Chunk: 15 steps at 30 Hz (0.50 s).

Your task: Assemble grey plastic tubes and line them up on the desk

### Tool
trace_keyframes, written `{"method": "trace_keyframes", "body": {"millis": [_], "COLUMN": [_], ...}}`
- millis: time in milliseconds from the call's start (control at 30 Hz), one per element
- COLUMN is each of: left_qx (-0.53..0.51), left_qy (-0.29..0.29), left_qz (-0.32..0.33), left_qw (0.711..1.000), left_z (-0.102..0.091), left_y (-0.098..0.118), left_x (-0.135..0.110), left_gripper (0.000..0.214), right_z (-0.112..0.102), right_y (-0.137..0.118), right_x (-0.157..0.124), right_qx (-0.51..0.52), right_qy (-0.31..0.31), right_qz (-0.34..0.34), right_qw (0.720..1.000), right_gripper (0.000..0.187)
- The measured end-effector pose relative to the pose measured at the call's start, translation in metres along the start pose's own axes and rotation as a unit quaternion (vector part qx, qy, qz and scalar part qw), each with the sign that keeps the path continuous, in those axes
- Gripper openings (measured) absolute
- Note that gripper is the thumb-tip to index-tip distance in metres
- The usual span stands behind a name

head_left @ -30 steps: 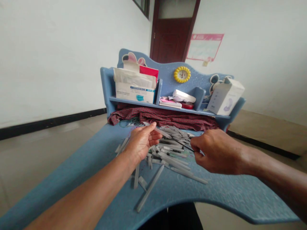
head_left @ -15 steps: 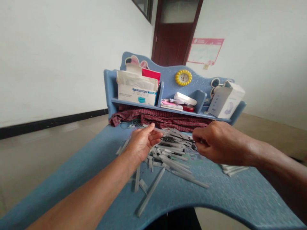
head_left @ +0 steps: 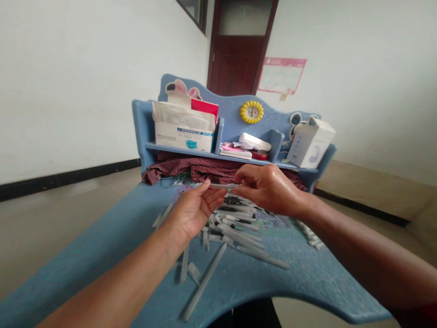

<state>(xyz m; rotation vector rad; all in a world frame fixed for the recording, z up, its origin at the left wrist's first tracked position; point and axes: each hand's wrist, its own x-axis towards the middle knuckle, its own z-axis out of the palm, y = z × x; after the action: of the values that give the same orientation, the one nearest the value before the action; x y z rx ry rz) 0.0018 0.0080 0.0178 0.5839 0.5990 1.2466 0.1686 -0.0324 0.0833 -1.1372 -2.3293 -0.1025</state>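
A slim translucent pen barrel (head_left: 222,186) lies level above the table, between my two hands. My left hand (head_left: 191,207) holds its left end under the thumb, palm turned up and the other fingers loosely curled. My right hand (head_left: 268,187) is closed in a pinch at the barrel's right end; whether a thinner part sits in those fingertips is hidden. Below both hands spreads a pile of clear pen barrels (head_left: 241,233) with dark parts among them. One long clear barrel (head_left: 205,282) and a small clear cap (head_left: 194,273) lie nearer to me.
A bundle of whitish sticks (head_left: 309,234) lies right of the pile, partly behind my right forearm. Along the back of the blue table (head_left: 136,237) runs a shelf with a mask box (head_left: 184,132), a white box (head_left: 312,143) and checked cloth (head_left: 201,168) beneath.
My right hand has come left, from well apart to the barrel's right end. The left hand keeps its hold. The whole view has shifted slightly.
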Motion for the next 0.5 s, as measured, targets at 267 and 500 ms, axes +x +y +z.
{"method": "trace_keyframes", "body": {"millis": [267, 500], "left_qx": [-0.014, 0.012], "left_qy": [0.004, -0.014], "left_qz": [0.011, -0.009], "left_qw": [1.0, 1.0], "left_z": [0.001, 0.005], "left_y": [0.006, -0.002], "left_x": [0.001, -0.002], "left_gripper": [0.027, 0.027], "right_z": [0.003, 0.013], "right_y": [0.025, 0.027], "right_x": [-0.005, -0.007], "right_qx": [0.245, 0.203], "right_qy": [-0.04, 0.0], "right_qz": [0.068, 0.079], "right_qw": [0.966, 0.976], "right_gripper": [0.022, 0.026]}}
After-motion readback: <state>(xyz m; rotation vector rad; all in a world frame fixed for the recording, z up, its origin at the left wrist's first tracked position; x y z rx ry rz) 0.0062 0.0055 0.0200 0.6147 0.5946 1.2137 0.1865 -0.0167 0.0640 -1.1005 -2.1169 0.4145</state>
